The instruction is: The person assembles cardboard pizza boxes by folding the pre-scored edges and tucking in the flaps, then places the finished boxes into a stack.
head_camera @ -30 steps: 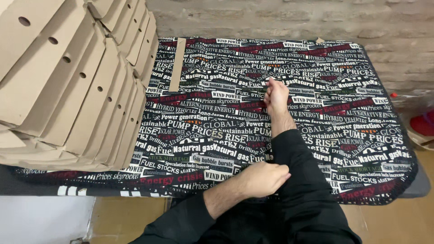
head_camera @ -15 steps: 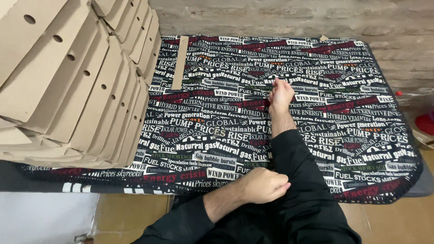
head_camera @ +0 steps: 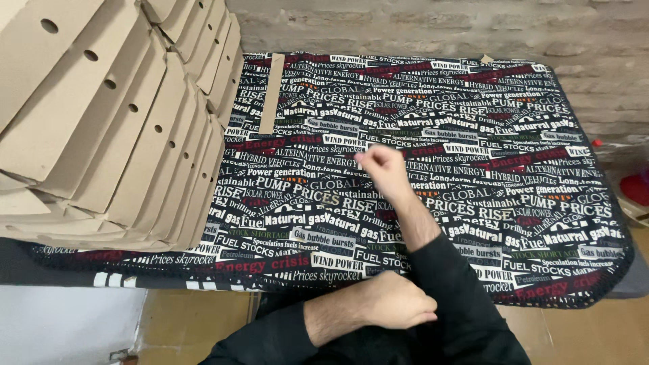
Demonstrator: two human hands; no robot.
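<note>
My right hand [head_camera: 380,165] rests near the middle of a table covered by a black cloth [head_camera: 473,135] printed with white and red words. Its fingers are curled into a loose fist with nothing visible in them. The right forearm runs back toward me in a black sleeve [head_camera: 460,290]. My left hand [head_camera: 397,301] sits at the table's near edge, fingers closed, pressed against that right sleeve. Whether it grips the fabric is unclear.
A tall leaning stack of flat brown cardboard box blanks [head_camera: 115,128] with round holes fills the table's left side. A narrow cardboard strip [head_camera: 272,91] lies on the cloth beside it. A brick wall [head_camera: 439,27] runs behind. A red object [head_camera: 635,189] sits off the right edge.
My right hand has drawn back toward me and to the left, and its fingers, pressed on the cloth before, have curled into a fist. The left hand stays at the sleeve.
</note>
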